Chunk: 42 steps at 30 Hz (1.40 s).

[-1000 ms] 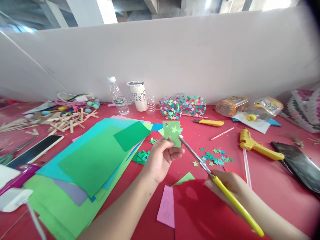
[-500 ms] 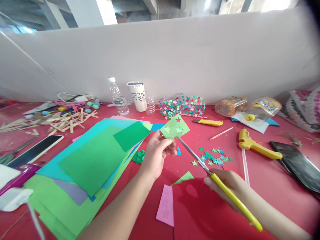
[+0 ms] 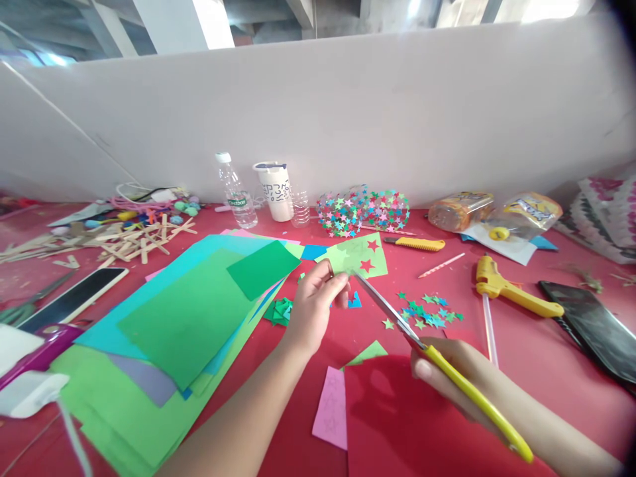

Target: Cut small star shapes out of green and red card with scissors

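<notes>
My left hand [image 3: 318, 301] pinches a light green sheet of craft paper [image 3: 355, 254] at its lower left edge. Star-shaped holes in the sheet show the red table through them. My right hand [image 3: 452, 371] grips yellow-handled scissors [image 3: 477, 401], their blades pointing up and left with the tips at the sheet's lower edge. Beyond the blades lie several loose green and blue paper stars [image 3: 427, 311]. Below the hands are a pink paper strip [image 3: 330, 407] with faint star outlines, a red sheet [image 3: 397, 417] and a light green scrap [image 3: 370, 352].
Stacked coloured sheets [image 3: 183, 318] cover the left side, near a phone [image 3: 74, 301] and wooden sticks [image 3: 144, 242]. Star-covered bottle pieces [image 3: 365, 211], a water bottle [image 3: 238, 199] and a cup [image 3: 275, 192] stand behind. To the right are a yellow cutter [image 3: 417, 244] and a glue gun [image 3: 517, 291].
The light green sheet has turned in my left hand and shifted slightly right, so its red-showing holes now face right. The scissors stay at its lower edge, with my right hand slightly lower.
</notes>
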Each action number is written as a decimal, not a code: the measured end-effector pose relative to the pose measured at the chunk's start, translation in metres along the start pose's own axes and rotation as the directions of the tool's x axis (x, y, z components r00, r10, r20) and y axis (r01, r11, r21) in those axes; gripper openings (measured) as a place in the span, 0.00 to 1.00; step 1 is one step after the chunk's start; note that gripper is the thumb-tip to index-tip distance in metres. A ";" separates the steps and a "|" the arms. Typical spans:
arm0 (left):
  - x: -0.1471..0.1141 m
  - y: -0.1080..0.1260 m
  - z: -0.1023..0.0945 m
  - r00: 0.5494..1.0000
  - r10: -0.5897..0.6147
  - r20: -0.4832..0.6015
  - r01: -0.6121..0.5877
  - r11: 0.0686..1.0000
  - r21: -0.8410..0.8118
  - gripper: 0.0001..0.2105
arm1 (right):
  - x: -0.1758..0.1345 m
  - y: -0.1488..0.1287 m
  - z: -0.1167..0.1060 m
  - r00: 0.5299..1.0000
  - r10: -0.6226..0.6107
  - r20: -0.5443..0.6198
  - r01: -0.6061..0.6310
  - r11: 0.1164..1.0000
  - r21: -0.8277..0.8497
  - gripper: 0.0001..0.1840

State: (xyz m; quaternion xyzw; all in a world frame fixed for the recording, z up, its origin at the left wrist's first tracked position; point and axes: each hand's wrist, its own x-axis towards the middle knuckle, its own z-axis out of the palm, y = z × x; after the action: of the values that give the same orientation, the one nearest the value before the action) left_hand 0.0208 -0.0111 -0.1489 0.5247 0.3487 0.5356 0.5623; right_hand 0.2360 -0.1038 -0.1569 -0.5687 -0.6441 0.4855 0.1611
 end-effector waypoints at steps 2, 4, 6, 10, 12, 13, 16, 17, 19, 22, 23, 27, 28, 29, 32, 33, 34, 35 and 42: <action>0.000 0.000 -0.001 1.000 0.000 0.020 -0.001 0.999 0.032 0.06 | 0.000 0.001 0.000 1.000 -0.007 0.000 0.007 1.000 0.001 0.31; 0.000 0.000 -0.002 1.000 -0.002 0.028 0.001 0.999 0.041 0.06 | 0.001 0.002 -0.001 1.000 -0.018 0.006 0.018 1.000 0.005 0.31; 0.000 0.002 -0.002 1.000 -0.001 0.029 -0.001 0.999 0.053 0.06 | 0.001 0.003 -0.001 0.999 -0.034 0.016 0.034 0.999 0.018 0.32; -0.002 0.005 -0.001 0.999 0.025 0.035 -0.029 0.991 0.132 0.08 | -0.001 0.002 -0.002 0.998 -0.060 0.026 0.059 0.997 0.042 0.33; -0.003 0.005 -0.001 0.999 0.035 0.041 -0.041 0.988 0.147 0.09 | -0.002 0.000 -0.002 0.998 -0.062 0.025 0.061 0.997 0.045 0.33; -0.003 0.004 -0.001 0.998 0.034 0.045 -0.040 0.990 0.136 0.08 | -0.002 -0.001 -0.002 0.998 -0.060 0.023 0.059 0.997 0.047 0.34; -0.003 0.002 -0.001 0.998 0.010 0.058 -0.013 0.999 0.049 0.07 | -0.003 -0.004 -0.003 0.998 -0.060 0.021 0.058 0.997 0.056 0.35; -0.002 0.001 -0.001 0.998 0.000 0.061 -0.001 1.000 0.016 0.06 | -0.004 -0.005 -0.003 0.998 -0.055 0.024 0.054 0.996 0.065 0.35; -0.001 -0.001 0.000 0.998 -0.015 0.063 0.017 0.999 -0.033 0.06 | -0.006 -0.006 -0.003 0.999 -0.046 0.025 0.044 0.996 0.078 0.36; -0.001 -0.001 0.000 0.998 -0.025 0.062 0.028 0.999 -0.039 0.06 | -0.007 -0.007 -0.004 0.999 -0.027 0.023 0.025 0.995 0.092 0.36; -0.001 -0.001 0.000 0.998 -0.025 0.061 0.027 0.999 -0.029 0.06 | -0.008 -0.007 -0.004 0.999 -0.027 0.027 0.024 0.995 0.099 0.35; -0.002 -0.001 -0.001 0.999 -0.013 0.049 0.011 0.999 0.034 0.06 | -0.008 -0.006 -0.004 0.998 -0.046 0.038 0.041 0.993 0.111 0.34; -0.002 -0.001 -0.001 0.999 -0.011 0.045 0.009 0.999 0.052 0.06 | -0.008 -0.006 -0.004 0.998 -0.049 0.035 0.044 0.993 0.111 0.33; -0.002 -0.001 -0.001 0.999 -0.011 0.044 0.008 0.998 0.067 0.06 | -0.008 -0.006 -0.004 0.998 -0.050 0.030 0.047 0.993 0.112 0.33; -0.002 -0.001 0.000 0.999 -0.011 0.041 0.007 0.997 0.081 0.06 | -0.007 -0.006 -0.005 0.998 -0.060 0.029 0.056 0.992 0.113 0.32; -0.002 -0.001 0.000 0.999 -0.010 0.040 0.007 0.997 0.080 0.06 | -0.007 -0.007 -0.005 0.997 -0.063 0.032 0.059 0.992 0.111 0.32; -0.002 -0.001 0.000 0.999 -0.008 0.038 0.005 0.997 0.079 0.06 | -0.007 -0.007 -0.005 0.998 -0.059 0.034 0.055 0.992 0.110 0.32; -0.003 -0.001 0.000 0.999 -0.006 0.038 0.003 0.997 0.079 0.06 | -0.006 -0.007 -0.005 0.998 -0.060 0.029 0.056 0.993 0.107 0.32; -0.004 0.000 0.001 0.999 0.009 0.037 -0.013 0.996 0.091 0.06 | -0.007 -0.006 -0.004 0.998 -0.058 0.018 0.057 0.994 0.093 0.33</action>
State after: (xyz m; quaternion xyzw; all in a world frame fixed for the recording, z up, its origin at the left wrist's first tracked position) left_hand 0.0214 -0.0149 -0.1496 0.5615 0.3595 0.5126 0.5411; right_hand 0.2380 -0.1071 -0.1476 -0.5368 -0.6388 0.5158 0.1944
